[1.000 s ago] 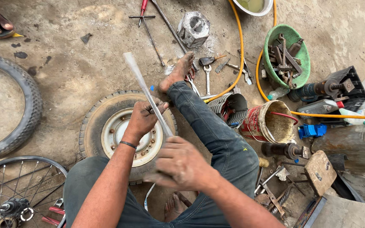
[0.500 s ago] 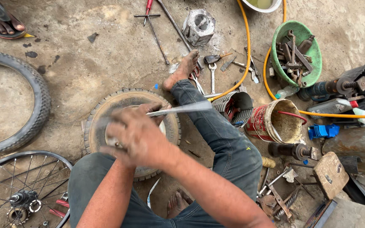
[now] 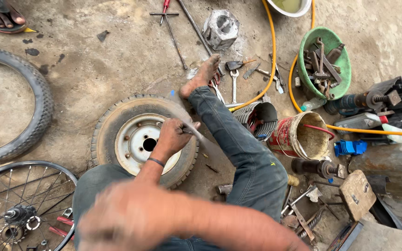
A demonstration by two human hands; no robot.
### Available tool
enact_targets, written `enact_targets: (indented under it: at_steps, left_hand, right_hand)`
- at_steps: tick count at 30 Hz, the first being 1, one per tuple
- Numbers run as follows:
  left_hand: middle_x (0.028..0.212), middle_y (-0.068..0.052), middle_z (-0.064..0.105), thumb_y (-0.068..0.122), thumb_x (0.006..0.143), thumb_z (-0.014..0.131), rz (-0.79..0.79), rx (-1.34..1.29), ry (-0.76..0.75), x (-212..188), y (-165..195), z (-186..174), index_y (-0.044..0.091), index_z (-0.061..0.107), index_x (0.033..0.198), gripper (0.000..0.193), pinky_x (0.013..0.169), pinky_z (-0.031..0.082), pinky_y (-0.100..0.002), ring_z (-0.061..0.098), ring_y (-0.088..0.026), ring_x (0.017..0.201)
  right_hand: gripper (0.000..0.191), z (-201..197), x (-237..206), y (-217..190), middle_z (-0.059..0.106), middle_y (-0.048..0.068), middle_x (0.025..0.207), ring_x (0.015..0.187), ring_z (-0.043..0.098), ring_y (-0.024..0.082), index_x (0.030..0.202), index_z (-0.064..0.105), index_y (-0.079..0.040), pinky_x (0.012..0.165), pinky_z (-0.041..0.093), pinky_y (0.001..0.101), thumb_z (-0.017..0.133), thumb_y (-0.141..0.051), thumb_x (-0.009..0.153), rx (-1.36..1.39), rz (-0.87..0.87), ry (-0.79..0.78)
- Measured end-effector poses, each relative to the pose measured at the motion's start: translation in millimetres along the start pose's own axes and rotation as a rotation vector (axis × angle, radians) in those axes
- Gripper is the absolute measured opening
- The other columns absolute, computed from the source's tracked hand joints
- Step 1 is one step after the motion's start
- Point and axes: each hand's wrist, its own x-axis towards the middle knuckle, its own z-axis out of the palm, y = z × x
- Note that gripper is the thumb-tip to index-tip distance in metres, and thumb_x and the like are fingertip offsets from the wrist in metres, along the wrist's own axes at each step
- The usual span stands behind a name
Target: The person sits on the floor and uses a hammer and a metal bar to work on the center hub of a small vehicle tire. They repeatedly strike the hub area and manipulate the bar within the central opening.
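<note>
The left hand is curled tight round a thin metal bar, whose blurred end juts toward the outstretched leg; the fist sits over the wheel, above its white rim; the wheel lies flat on the concrete, touching the leg. The right hand is a blur low in the view, nearer the camera; how its fingers stand, or whether it grips anything, I cannot tell. A spoked wheel lies at left; a red bucket beyond the leg.
</note>
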Motion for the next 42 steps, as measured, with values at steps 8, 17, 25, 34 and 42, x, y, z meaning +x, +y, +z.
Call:
enact_targets:
  at_steps: [8,17,25,34,42]
  left_hand:
    - [0.069,-0.020,0.054,0.017,0.089,0.074,-0.050,-0.096,0.016,-8.4,-8.1,-7.1,0.000,0.054,0.076,0.029,0.058,0.046,-0.042,0.050,-0.034,0.056]
    - [0.085,-0.018,0.071,0.019,0.069,0.077,0.042,0.291,-0.113,-26.3,-26.1,27.0,0.008,0.070,0.080,0.017,0.079,0.058,-0.047,0.071,-0.038,0.081]
    - [0.109,-0.023,0.072,0.032,0.079,0.083,-0.342,0.212,-0.027,-44.0,-66.8,-69.6,0.005,0.070,0.117,0.048,0.086,0.054,-0.048,0.069,-0.040,0.100]
    - [0.084,-0.016,0.074,0.025,0.089,0.081,-0.632,0.179,0.278,-66.3,-121.5,-104.5,0.002,0.077,0.097,0.024,0.069,0.053,-0.039,0.069,-0.026,0.076]
    - [0.074,-0.012,0.072,0.023,0.090,0.076,-0.735,-0.118,0.234,-67.2,-123.9,-101.2,0.000,0.073,0.095,0.024,0.059,0.052,-0.036,0.066,-0.018,0.059]
  right_hand:
    - [0.033,-46.4,-80.5,61.3,0.057,0.003,0.060,0.054,0.048,0.008,0.075,0.063,-0.003,0.046,0.040,0.0325,0.073,-0.022,0.099,0.064,0.482,0.245]
    - [0.048,14.6,-96.8,85.1,0.075,0.012,0.087,0.082,0.072,0.036,0.116,0.069,-0.005,0.068,0.049,0.0504,0.079,-0.022,0.072,-0.451,0.127,0.072]
    - [0.027,-11.0,-115.7,114.0,0.077,0.011,0.089,0.078,0.075,0.028,0.112,0.077,-0.011,0.070,0.058,0.0395,0.073,-0.004,0.086,-0.294,0.197,-0.023]
    - [0.019,-3.5,-111.5,93.8,0.074,0.010,0.074,0.060,0.068,0.015,0.109,0.076,-0.008,0.059,0.053,0.0334,0.079,-0.009,0.090,-0.233,0.435,-0.019]
    - [0.025,-20.8,-85.8,119.5,0.073,-0.001,0.077,0.062,0.064,0.005,0.113,0.077,-0.006,0.058,0.053,0.0255,0.080,-0.011,0.088,-0.147,0.518,0.006]
